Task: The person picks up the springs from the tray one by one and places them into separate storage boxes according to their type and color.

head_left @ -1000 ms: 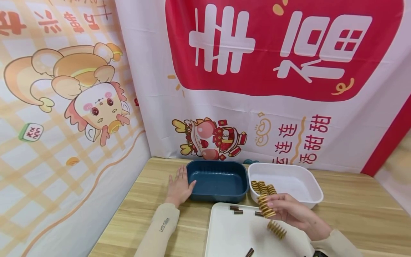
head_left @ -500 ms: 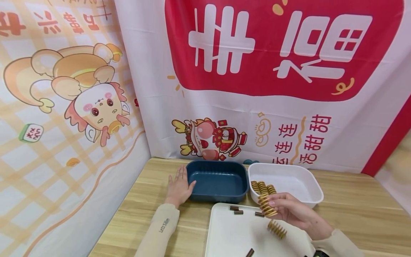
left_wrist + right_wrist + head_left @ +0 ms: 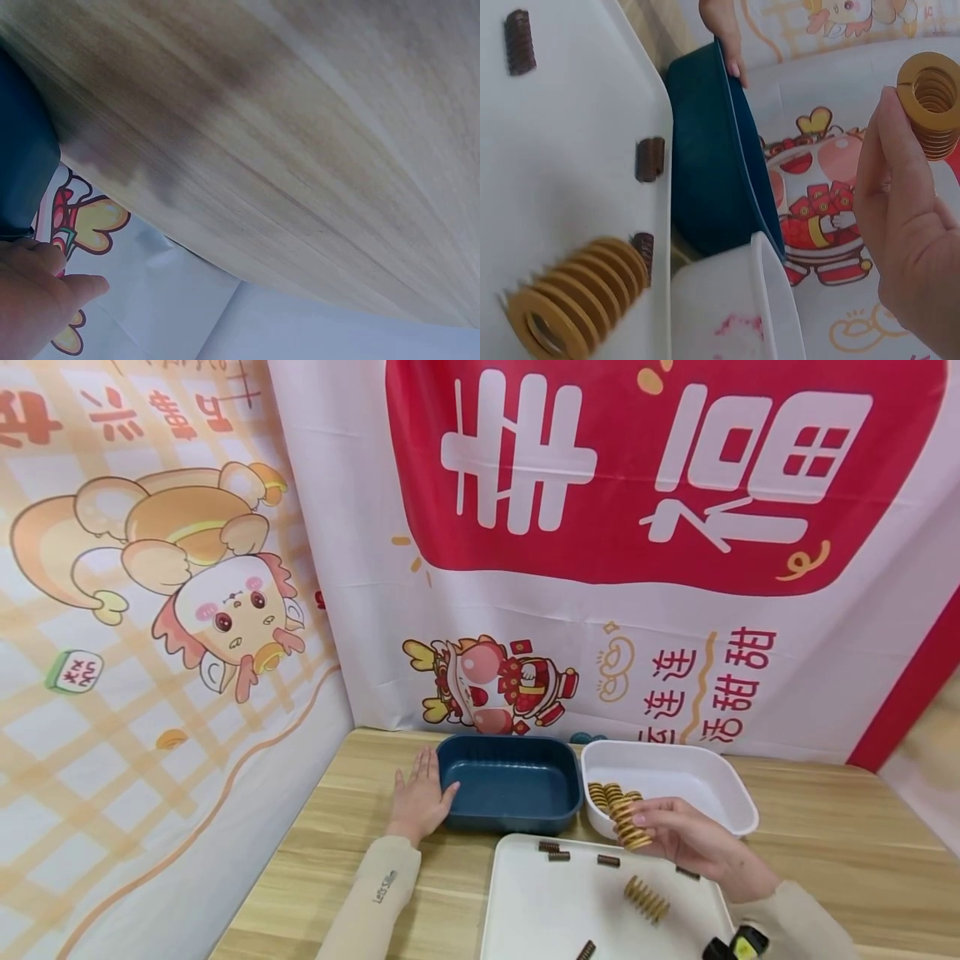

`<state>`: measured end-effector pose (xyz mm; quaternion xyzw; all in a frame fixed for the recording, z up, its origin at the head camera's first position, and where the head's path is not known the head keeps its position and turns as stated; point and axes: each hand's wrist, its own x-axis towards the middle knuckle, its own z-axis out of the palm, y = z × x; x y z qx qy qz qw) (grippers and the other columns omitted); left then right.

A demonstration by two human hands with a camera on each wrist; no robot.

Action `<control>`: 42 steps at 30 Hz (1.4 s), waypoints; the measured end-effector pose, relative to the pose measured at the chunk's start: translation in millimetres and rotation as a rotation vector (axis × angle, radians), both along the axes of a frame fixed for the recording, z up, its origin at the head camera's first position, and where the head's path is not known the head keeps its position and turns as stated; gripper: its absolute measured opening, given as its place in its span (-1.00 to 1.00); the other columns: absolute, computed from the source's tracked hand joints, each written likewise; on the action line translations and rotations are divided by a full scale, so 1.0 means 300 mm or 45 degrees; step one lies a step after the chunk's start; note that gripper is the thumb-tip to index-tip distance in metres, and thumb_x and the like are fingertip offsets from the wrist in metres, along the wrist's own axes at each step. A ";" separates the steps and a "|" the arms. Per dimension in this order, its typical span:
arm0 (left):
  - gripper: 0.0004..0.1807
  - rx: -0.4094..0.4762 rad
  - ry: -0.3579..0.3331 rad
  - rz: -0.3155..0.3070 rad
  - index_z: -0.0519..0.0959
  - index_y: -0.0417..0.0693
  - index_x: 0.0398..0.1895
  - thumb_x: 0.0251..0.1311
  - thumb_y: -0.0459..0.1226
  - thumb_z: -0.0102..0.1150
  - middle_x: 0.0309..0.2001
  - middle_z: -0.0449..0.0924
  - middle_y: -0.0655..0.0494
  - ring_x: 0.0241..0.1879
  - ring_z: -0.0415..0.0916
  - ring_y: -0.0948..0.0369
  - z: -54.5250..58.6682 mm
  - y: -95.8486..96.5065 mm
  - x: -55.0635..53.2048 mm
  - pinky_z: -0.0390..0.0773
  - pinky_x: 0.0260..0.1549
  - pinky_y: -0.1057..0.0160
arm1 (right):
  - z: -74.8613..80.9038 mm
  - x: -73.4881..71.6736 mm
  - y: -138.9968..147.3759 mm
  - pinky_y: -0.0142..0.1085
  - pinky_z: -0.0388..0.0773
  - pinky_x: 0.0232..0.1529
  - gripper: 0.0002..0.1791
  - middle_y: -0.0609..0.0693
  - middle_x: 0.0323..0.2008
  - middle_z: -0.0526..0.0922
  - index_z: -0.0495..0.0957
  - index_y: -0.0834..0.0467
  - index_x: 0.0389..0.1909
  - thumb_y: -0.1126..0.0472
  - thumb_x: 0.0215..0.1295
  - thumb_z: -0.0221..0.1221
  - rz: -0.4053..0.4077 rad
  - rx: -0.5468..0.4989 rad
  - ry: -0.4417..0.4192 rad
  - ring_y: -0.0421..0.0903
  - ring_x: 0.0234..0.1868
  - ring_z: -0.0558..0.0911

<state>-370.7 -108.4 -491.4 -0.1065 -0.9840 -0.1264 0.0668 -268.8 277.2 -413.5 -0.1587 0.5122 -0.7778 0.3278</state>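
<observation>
In my right hand (image 3: 701, 843) I pinch a large yellow coil spring (image 3: 628, 823) between thumb and fingers, at the near rim of the white bin (image 3: 738, 810). Several similar yellow springs lie in that bin's left end, partly hidden behind the held one. Its round end faces the right wrist view, where the held spring (image 3: 930, 105) is at upper right. My left hand (image 3: 422, 797) rests with straight fingers against the left side of the dark blue bin (image 3: 510, 822), thumb over its rim. Another yellow spring (image 3: 647, 899) lies on the white tray (image 3: 540, 918).
Small dark brown springs (image 3: 608, 861) are scattered on the tray, one (image 3: 587, 950) near its front. The bins stand side by side behind the tray, against a printed cloth backdrop (image 3: 480, 602). Wooden tabletop (image 3: 315, 860) extends to the left.
My right hand has moved up and slightly away with the yellow spring, toward the white bin, uncovering a brown spring on the tray. My left hand stays at the blue bin.
</observation>
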 end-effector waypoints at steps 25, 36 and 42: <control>-0.20 0.008 0.014 -0.017 0.00 -0.40 0.43 0.41 0.04 -0.15 0.47 -0.08 -0.23 0.45 -0.14 -0.05 -0.001 0.009 -0.003 -0.07 0.28 -0.26 | -0.058 -0.148 0.163 -0.30 0.56 -0.06 -0.64 -0.09 -0.27 0.66 0.71 0.06 -0.27 0.38 0.43 -0.07 -0.421 0.302 0.097 -0.24 -0.22 0.63; -0.21 0.011 0.020 -0.021 0.02 -0.43 0.42 0.40 0.02 -0.13 0.46 -0.05 -0.25 0.44 -0.09 -0.08 0.006 0.006 0.001 -0.05 0.27 -0.27 | -0.116 -0.196 0.190 -0.31 0.61 -0.23 -0.71 -0.06 -0.29 0.67 0.62 0.42 -0.10 0.26 0.36 0.12 -0.629 0.768 0.242 -0.21 -0.31 0.64; -0.20 0.009 0.021 -0.009 0.01 -0.40 0.43 0.40 0.05 -0.14 0.46 -0.07 -0.23 0.45 -0.11 -0.06 -0.002 0.000 -0.002 -0.06 0.27 -0.26 | -0.138 -0.205 0.174 -0.33 0.61 -0.33 -0.70 -0.05 -0.43 0.65 0.62 0.48 -0.21 0.25 0.25 0.22 -0.725 0.983 0.225 -0.21 -0.44 0.58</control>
